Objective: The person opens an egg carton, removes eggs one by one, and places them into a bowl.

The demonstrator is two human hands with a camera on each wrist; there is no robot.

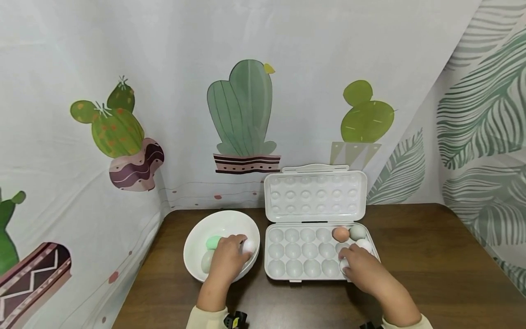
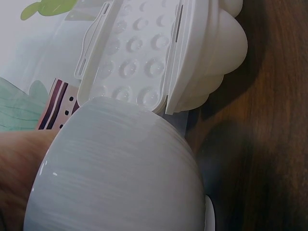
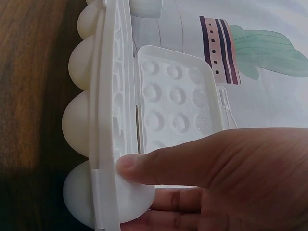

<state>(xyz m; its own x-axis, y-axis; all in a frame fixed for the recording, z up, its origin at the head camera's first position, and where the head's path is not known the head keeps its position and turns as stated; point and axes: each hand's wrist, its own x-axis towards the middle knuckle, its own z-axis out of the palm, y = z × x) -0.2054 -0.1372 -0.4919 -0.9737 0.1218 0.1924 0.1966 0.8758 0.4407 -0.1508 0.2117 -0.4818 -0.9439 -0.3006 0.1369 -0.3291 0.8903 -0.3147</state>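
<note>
A dark wooden table (image 1: pixel 431 256) fills the lower frame. Behind it hangs a white curtain (image 1: pixel 172 55) printed with cacti; a leaf-patterned cloth (image 1: pixel 485 114) covers the right side.

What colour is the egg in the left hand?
White; the egg shows best in the head view, over the bowl.

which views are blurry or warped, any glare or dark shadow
Head view: sharp, wide-angle bend at the edges, even light. Left wrist: bowl too close, soft, with a small glint; shadow darkens the table. Right wrist: right hand looms large, table dark in the lower left.
</note>
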